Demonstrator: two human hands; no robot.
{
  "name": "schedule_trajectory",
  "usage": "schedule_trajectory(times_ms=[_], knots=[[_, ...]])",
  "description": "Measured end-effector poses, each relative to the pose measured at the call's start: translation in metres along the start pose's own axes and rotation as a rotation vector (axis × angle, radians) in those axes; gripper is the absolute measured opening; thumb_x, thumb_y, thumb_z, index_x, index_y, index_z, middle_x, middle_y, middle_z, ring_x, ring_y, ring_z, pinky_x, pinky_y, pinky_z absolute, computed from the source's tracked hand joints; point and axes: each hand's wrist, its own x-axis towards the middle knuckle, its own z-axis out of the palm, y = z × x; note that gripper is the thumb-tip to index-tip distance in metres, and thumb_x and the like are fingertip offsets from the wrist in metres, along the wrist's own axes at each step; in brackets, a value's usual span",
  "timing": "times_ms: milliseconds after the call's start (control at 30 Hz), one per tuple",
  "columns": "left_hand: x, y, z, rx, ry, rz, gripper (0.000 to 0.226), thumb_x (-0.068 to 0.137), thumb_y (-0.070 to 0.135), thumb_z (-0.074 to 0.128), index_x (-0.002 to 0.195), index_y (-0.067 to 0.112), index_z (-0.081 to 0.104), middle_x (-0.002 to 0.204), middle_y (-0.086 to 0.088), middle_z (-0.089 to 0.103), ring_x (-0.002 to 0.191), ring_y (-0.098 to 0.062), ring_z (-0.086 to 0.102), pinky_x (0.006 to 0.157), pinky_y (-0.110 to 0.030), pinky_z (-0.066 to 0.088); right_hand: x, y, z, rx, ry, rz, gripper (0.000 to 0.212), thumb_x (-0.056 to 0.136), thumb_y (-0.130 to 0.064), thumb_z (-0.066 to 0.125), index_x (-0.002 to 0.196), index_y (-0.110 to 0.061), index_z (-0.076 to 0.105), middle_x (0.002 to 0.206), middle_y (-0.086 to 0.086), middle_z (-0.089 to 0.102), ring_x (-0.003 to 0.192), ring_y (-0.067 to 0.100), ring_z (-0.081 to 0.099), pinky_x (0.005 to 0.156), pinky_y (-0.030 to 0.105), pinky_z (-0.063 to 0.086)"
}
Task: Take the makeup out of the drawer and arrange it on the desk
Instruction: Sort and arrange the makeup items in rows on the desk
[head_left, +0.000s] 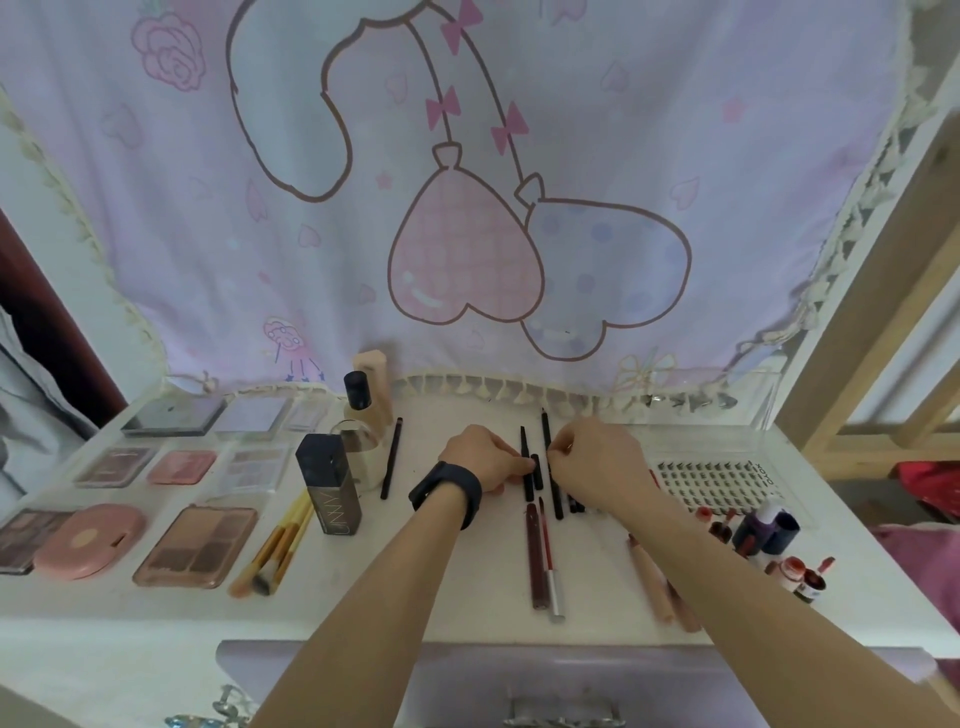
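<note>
Makeup lies spread over the white desk (467, 618). At its middle my left hand (480, 457), a black watch on the wrist, pinches a thin black pencil (524, 441) that lies pointing away from me. My right hand (597, 457) pinches a second, longer black pencil (546, 431) just to the right. A short black tube (536, 470) sits between the two hands. Nearer me lie a dark red lip tube (535, 556) and a red liner with a silver cap (548, 566). The lilac drawer front (519, 670) with a metal handle is below the desk edge.
Palettes and compacts (197, 545) fill the left side. Brushes (275, 551), a tall black bottle (330, 483), a foundation bottle (358, 400) and a lone pencil (390, 457) stand left of centre. A lash tray (711, 478), small lip pots (795, 571) and peach sticks (654, 582) sit right.
</note>
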Motion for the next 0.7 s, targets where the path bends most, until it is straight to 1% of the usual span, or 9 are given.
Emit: schedule_trajectory(times_ms=[133,200,233,300,400,467,567,633,700], knots=[[-0.003,0.001,-0.002,-0.013,-0.016,0.000,0.012,0.080,0.038,0.079,0.084,0.027,0.075,0.074,0.011,0.073,0.064,-0.008,0.066,0.050,-0.017,0.046,-0.022,0.003,0.001,0.000,0.069,-0.045,0.021,0.097,-0.025,0.052,0.108,-0.024,0.070,0.101,-0.004,0.072,0.077,0.012,0.051,0.062,0.024,0.035],[-0.007,0.000,-0.004,-0.028,-0.011,0.006,0.011,0.080,0.037,0.078,0.082,0.028,0.073,0.071,0.012,0.073,0.062,-0.007,0.066,0.048,-0.015,0.047,-0.035,0.005,0.001,0.001,0.078,-0.061,0.021,0.099,-0.026,0.050,0.109,-0.025,0.068,0.100,-0.005,0.072,0.078,0.012,0.050,0.059,0.023,0.033],[-0.009,0.000,-0.005,-0.037,-0.007,0.008,0.011,0.081,0.037,0.078,0.084,0.027,0.073,0.071,0.011,0.073,0.062,-0.007,0.066,0.051,-0.017,0.049,-0.042,0.006,0.001,0.008,0.080,-0.073,0.021,0.099,-0.026,0.049,0.110,-0.025,0.067,0.100,-0.006,0.071,0.080,0.012,0.052,0.059,0.022,0.034],[-0.015,-0.004,-0.009,-0.016,0.008,0.014,0.015,0.082,0.038,0.076,0.091,0.026,0.073,0.075,0.011,0.073,0.066,-0.009,0.067,0.062,-0.022,0.055,-0.056,0.007,0.003,0.038,0.092,-0.108,0.022,0.101,-0.025,0.048,0.113,-0.023,0.067,0.102,-0.007,0.069,0.088,0.013,0.057,0.070,0.024,0.044],[-0.026,-0.011,-0.018,0.202,0.129,0.046,0.022,0.087,0.039,0.067,0.103,0.025,0.070,0.101,0.006,0.071,0.087,-0.016,0.067,0.081,-0.031,0.057,-0.085,0.012,0.010,0.130,0.138,-0.138,0.026,0.103,-0.025,0.047,0.123,-0.024,0.063,0.113,-0.010,0.062,0.100,0.008,0.056,0.087,0.021,0.044],[-0.036,-0.016,-0.025,0.417,0.240,0.073,0.026,0.093,0.036,0.057,0.115,0.024,0.064,0.120,-0.001,0.062,0.100,-0.021,0.063,0.086,-0.032,0.052,-0.106,0.018,0.023,0.152,0.187,-0.158,0.031,0.103,-0.024,0.048,0.132,-0.024,0.059,0.129,-0.010,0.059,0.115,0.008,0.054,0.098,0.019,0.040],[-0.050,-0.023,-0.030,0.650,0.312,0.079,0.031,0.099,0.028,0.046,0.126,0.016,0.053,0.131,-0.012,0.049,0.104,-0.031,0.060,0.083,-0.036,0.050,-0.143,0.022,0.044,0.097,0.243,-0.181,0.036,0.098,-0.017,0.058,0.134,-0.014,0.062,0.138,-0.001,0.061,0.130,0.017,0.054,0.114,0.031,0.038],[-0.060,-0.027,-0.029,0.766,0.320,0.059,0.028,0.100,0.025,0.042,0.124,0.012,0.049,0.131,-0.015,0.046,0.100,-0.033,0.061,0.073,-0.036,0.048,-0.161,0.027,0.060,0.035,0.280,-0.207,0.040,0.090,-0.012,0.071,0.129,-0.005,0.067,0.133,0.008,0.066,0.128,0.025,0.059,0.113,0.038,0.037],[-0.069,-0.031,-0.028,0.867,0.322,0.032,0.027,0.100,0.026,0.040,0.123,0.012,0.047,0.130,-0.015,0.047,0.099,-0.033,0.061,0.066,-0.035,0.041,-0.174,0.034,0.073,0.021,0.276,-0.225,0.047,0.090,-0.012,0.072,0.134,-0.001,0.063,0.139,0.012,0.062,0.133,0.028,0.055,0.111,0.042,0.041]])
